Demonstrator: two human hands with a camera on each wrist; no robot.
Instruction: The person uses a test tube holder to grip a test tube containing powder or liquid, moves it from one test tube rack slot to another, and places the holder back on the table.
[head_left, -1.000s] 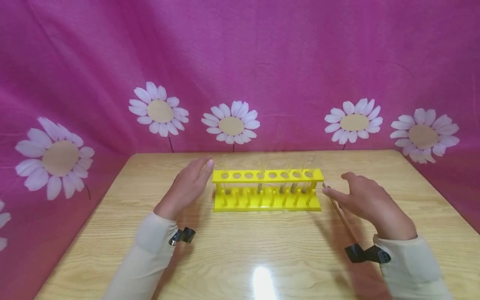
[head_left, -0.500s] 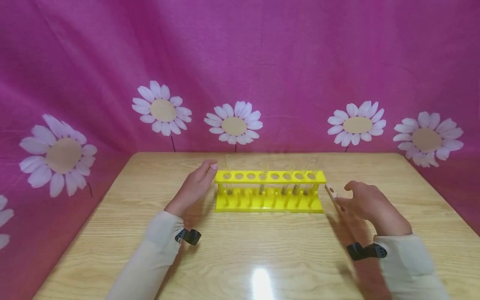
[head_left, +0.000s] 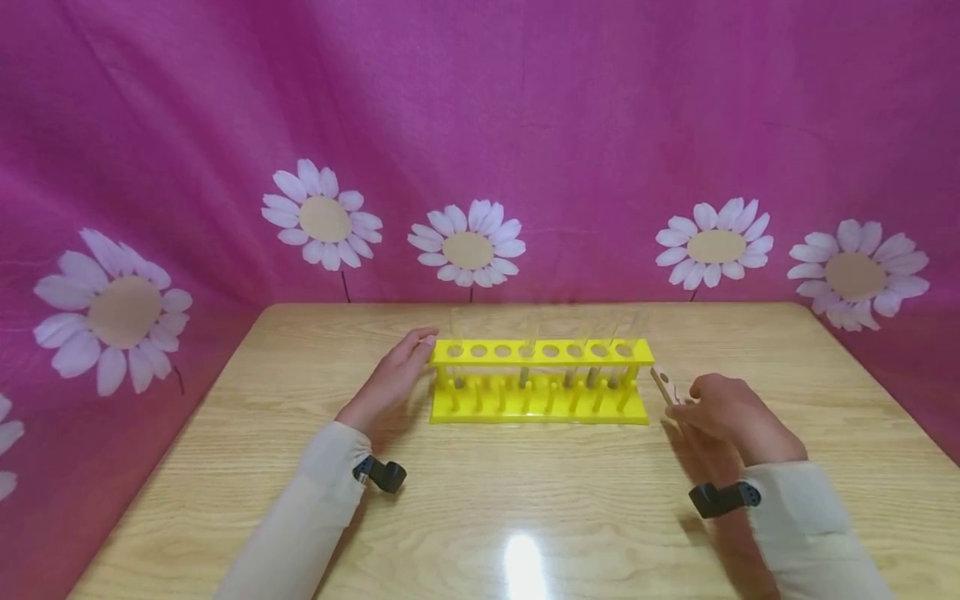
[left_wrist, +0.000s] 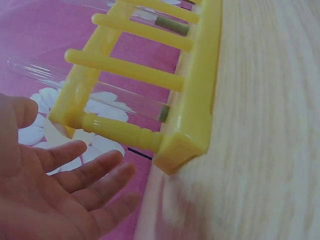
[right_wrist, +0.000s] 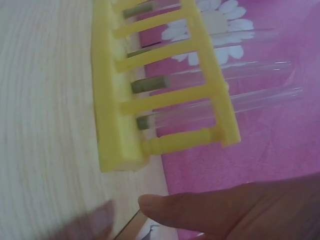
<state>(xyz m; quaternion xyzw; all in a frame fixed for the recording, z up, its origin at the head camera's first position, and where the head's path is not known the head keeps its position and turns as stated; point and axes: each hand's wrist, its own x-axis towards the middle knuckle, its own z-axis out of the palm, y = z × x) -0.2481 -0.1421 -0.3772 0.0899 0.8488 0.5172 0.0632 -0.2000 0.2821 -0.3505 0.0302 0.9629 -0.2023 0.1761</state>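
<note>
In the head view, a yellow test tube rack (head_left: 540,408) stands on the table. Several clear test tubes (head_left: 529,329) sit upright in it, with greyish-green matter in their bottoms, such as the test tube (right_wrist: 185,115) nearest the right end. My left hand (head_left: 393,375) is at the rack's left end, thumb by the top bar; the left wrist view shows its fingers (left_wrist: 100,182) loosely extended and holding nothing. Right of the rack, my right hand (head_left: 738,412) pinches a wooden test tube holder (head_left: 662,386) with a metal wire; its back part is hidden beneath the hand.
The light wood table (head_left: 480,517) runs back to a magenta cloth (head_left: 585,125) printed with white daisies, which also hangs along both sides. Each wrist wears a black camera, the left camera (head_left: 386,475) and the right camera (head_left: 716,500).
My left hand has moved slightly right, up to the rack's end. My right hand has drawn down a little, and its fingers have closed around the wooden test tube holder.
</note>
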